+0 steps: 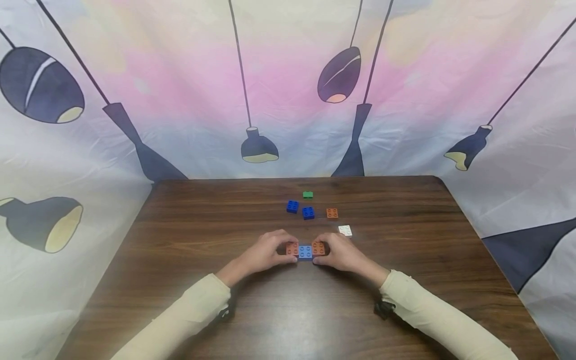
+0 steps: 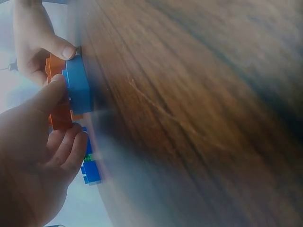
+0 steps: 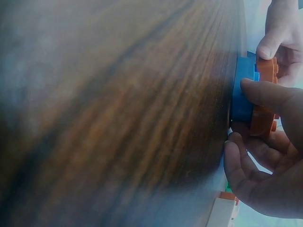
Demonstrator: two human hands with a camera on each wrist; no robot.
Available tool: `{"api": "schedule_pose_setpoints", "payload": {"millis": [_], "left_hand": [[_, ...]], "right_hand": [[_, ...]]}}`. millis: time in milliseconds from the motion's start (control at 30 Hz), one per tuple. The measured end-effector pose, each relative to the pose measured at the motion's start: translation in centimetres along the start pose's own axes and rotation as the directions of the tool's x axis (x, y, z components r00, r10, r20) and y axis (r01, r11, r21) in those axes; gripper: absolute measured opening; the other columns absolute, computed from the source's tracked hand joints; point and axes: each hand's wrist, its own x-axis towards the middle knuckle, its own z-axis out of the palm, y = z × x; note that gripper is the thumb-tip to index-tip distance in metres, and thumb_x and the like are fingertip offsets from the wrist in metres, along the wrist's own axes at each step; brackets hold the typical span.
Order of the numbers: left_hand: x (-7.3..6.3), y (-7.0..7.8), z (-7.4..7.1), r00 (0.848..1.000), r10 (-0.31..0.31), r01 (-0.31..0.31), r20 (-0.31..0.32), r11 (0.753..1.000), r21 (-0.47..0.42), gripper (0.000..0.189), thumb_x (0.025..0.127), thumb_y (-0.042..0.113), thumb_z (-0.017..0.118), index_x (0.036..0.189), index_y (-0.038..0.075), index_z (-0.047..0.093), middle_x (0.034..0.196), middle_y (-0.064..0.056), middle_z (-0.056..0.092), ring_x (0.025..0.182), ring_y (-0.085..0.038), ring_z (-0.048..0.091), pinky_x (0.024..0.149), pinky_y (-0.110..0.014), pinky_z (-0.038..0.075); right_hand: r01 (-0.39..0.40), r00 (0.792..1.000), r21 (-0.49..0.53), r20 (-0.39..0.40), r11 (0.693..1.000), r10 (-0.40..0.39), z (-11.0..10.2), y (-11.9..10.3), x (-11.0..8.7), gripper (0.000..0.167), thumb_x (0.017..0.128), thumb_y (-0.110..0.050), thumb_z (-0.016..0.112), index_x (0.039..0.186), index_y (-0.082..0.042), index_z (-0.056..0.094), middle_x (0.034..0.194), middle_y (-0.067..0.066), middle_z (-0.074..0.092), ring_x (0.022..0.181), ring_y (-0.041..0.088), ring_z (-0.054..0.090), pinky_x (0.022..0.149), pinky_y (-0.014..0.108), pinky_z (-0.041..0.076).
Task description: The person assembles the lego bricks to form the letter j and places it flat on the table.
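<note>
Two orange bricks, the left one (image 1: 292, 248) and the right one (image 1: 318, 248), sit on a light blue brick (image 1: 305, 252), one at each end. Studs of the blue brick show between them. My left hand (image 1: 266, 251) pinches the left orange brick, thumb on the near side and fingers on the far side. From the other end my right hand (image 1: 344, 252) grips the right orange brick the same way, its thumb overlapping the blue brick (image 3: 242, 97) in the right wrist view. The blue brick is low at the table surface.
Beyond the hands lie two dark blue bricks (image 1: 292, 206) (image 1: 308, 213), a green brick (image 1: 308, 195), another orange brick (image 1: 332, 213) and a white brick (image 1: 345, 230) close to the right hand. The wooden table (image 1: 202, 210) ends at a printed cloth backdrop (image 1: 189, 100).
</note>
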Motion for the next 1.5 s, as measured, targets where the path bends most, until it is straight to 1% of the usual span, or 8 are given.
{"api": "schedule_pose_setpoints", "payload": {"millis": [200,367,633,933,1067,1200,1333,1500], "left_hand": [[0.19,0.17,0.04,1.0,0.004,-0.004,-0.01,1.0,0.001,0.045,0.089,0.034,0.08,0.126,0.011,0.07,0.116,0.0,0.07,0.108,-0.015,0.065,0.094,-0.036,0.053],[0.29,0.28,0.02,1.0,0.007,-0.007,-0.022,1.0,-0.005,0.042,0.088,0.032,0.082,0.122,0.01,0.071,0.112,0.0,0.071,0.105,-0.015,0.065,0.092,-0.036,0.054],[0.4,0.41,0.2,0.999,-0.024,0.025,-0.036,1.0,0.009,0.038,0.085,0.032,0.084,0.117,0.014,0.074,0.107,0.002,0.07,0.1,-0.013,0.064,0.087,-0.034,0.053],[0.51,0.81,0.35,0.998,-0.051,0.052,-0.043,0.998,0.033,0.038,0.083,0.03,0.086,0.114,0.012,0.074,0.102,0.002,0.069,0.09,-0.01,0.061,0.079,-0.031,0.052],[0.4,0.8,0.5,0.997,-0.056,0.058,-0.052,0.998,0.032,0.037,0.084,0.031,0.085,0.115,0.013,0.074,0.103,0.002,0.068,0.093,-0.012,0.063,0.081,-0.033,0.053],[0.23,0.67,0.65,0.997,-0.043,0.045,-0.057,0.999,0.028,0.037,0.086,0.03,0.084,0.116,0.013,0.073,0.107,0.001,0.069,0.098,-0.014,0.064,0.087,-0.036,0.054],[0.2,0.53,0.74,0.998,-0.032,0.034,-0.046,0.999,0.038,0.038,0.087,0.03,0.083,0.118,0.013,0.071,0.11,0.001,0.068,0.102,-0.015,0.065,0.09,-0.037,0.054],[0.25,0.45,0.81,0.999,-0.04,0.041,-0.024,0.998,0.046,0.04,0.088,0.031,0.081,0.121,0.012,0.068,0.113,0.0,0.067,0.104,-0.015,0.064,0.091,-0.036,0.054]], "right_hand": [[0.008,1.0,0.0,-0.004,1.0,-0.008,-0.02,0.03,0.06,0.043,0.08,-0.024,0.089,0.115,-0.005,0.072,0.097,-0.002,0.07,0.083,0.01,0.058,0.073,0.033,0.049],[0.01,1.0,0.005,-0.002,1.0,-0.01,-0.04,0.06,0.07,0.044,0.079,-0.023,0.089,0.115,-0.005,0.072,0.097,-0.001,0.071,0.084,0.01,0.059,0.074,0.034,0.05],[0.013,1.0,0.008,0.002,1.0,-0.013,0.05,0.17,0.07,0.044,0.079,-0.023,0.089,0.115,-0.005,0.072,0.098,0.0,0.071,0.085,0.011,0.06,0.076,0.035,0.051],[0.01,1.0,0.01,0.0,1.0,-0.01,0.01,0.08,0.06,0.045,0.079,-0.023,0.089,0.115,-0.004,0.072,0.096,-0.001,0.07,0.082,0.01,0.059,0.074,0.034,0.05],[0.009,1.0,0.009,0.001,1.0,-0.009,0.06,0.04,0.08,0.045,0.079,-0.023,0.09,0.115,-0.004,0.071,0.096,-0.001,0.07,0.083,0.01,0.059,0.075,0.034,0.05],[0.009,1.0,0.008,0.001,1.0,-0.009,0.04,0.03,0.06,0.045,0.079,-0.023,0.09,0.115,-0.004,0.072,0.097,-0.001,0.071,0.084,0.01,0.06,0.075,0.035,0.051],[0.003,1.0,0.007,0.001,1.0,-0.003,-0.01,-0.01,0.02,0.045,0.079,-0.024,0.089,0.115,-0.005,0.072,0.097,-0.001,0.07,0.084,0.011,0.06,0.076,0.035,0.051],[0.004,1.0,0.008,0.001,1.0,-0.004,-0.09,-0.11,-0.01,0.044,0.08,-0.024,0.089,0.115,-0.005,0.072,0.096,-0.002,0.07,0.085,0.011,0.06,0.076,0.035,0.051]]}}
